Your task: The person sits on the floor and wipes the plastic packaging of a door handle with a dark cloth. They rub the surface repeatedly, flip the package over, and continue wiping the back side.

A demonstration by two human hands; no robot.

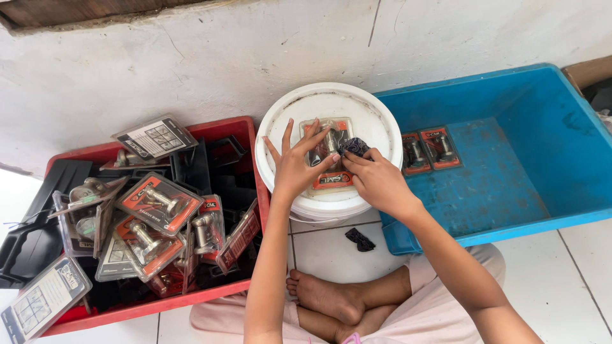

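A clear blister pack with a metal fitting on a red card lies on the lid of a white bucket. My left hand presses flat on the pack's left side, fingers spread. My right hand pinches a small dark cloth against the pack's upper right part.
A red crate on the left is heaped with several similar blister packs and black plastic trays. A blue tub on the right holds two packs. A dark scrap lies on the white tile floor by my crossed legs. A white wall stands behind.
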